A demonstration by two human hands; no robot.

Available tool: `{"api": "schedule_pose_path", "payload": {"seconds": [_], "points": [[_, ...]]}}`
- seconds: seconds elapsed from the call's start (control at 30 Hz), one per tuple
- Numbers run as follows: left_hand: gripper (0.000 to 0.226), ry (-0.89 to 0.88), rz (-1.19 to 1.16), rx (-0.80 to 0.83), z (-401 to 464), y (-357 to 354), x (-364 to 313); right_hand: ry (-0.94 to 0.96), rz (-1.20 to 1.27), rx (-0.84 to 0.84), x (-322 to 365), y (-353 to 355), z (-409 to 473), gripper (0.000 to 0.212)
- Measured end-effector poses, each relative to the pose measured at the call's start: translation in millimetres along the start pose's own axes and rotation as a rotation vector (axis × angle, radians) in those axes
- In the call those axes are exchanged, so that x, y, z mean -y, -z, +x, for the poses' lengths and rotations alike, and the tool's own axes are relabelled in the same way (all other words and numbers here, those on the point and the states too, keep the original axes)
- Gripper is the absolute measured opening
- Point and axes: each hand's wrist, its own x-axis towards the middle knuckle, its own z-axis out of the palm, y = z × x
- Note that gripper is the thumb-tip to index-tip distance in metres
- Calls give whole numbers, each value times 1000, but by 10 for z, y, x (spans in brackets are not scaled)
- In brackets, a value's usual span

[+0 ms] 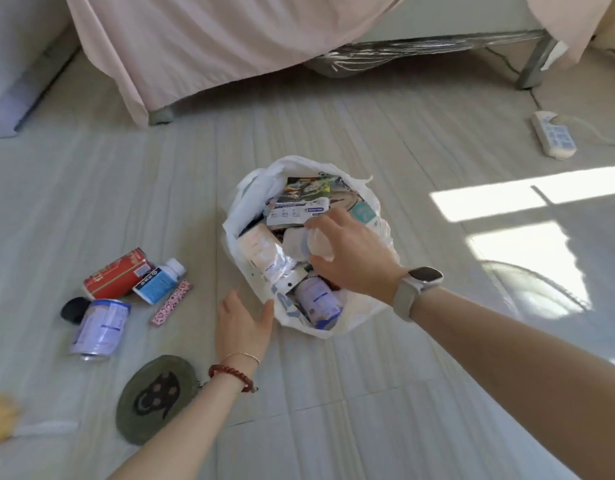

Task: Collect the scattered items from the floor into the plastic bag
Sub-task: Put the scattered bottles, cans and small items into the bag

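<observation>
right hand (351,258) grips a pale bottle (318,242) over the open bag (375,303) on the floor. left hand (242,327), fingers straight, touches the bag's near rim; cans (101,327) lie to its left.

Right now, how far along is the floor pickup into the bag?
Well along: the plastic bag already holds many packets. The right hand holds a pale item over it; the left hand rests open at its rim. Left: red can, white bottle, patterned stick, blue-labelled can, black object, green pouch.
</observation>
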Motion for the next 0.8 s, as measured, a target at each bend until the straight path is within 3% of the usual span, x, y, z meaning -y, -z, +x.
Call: {"api": "schedule_pose_path", "payload": {"seconds": [0.07, 0.13, 0.23, 0.3, 0.53, 0.7, 0.8], "points": [[59, 187, -186, 146, 144, -51, 83, 25, -180, 114, 25, -251, 36, 48], [53, 241, -330, 227, 224, -128, 91, 7, -264, 172, -2, -474, 17, 46], [27, 159, -315, 146, 234, -197, 55, 4, -484, 168, -87, -732, -56, 36], [29, 82, -315, 74, 206, -156, -20, 0, -551, 144, -147, -800, -91, 35], [35, 12, -387, 84, 225, 48, 31, 41, -529, 179, -144, -808, -99, 34], [18, 34, -356, 302, 184, 143, 111, 162, -355, -64, 72, -864, -147, 29], [23, 77, -297, 364, 165, 325, 215, 229, -204, -124, 313, -935, -165, 37]]}}
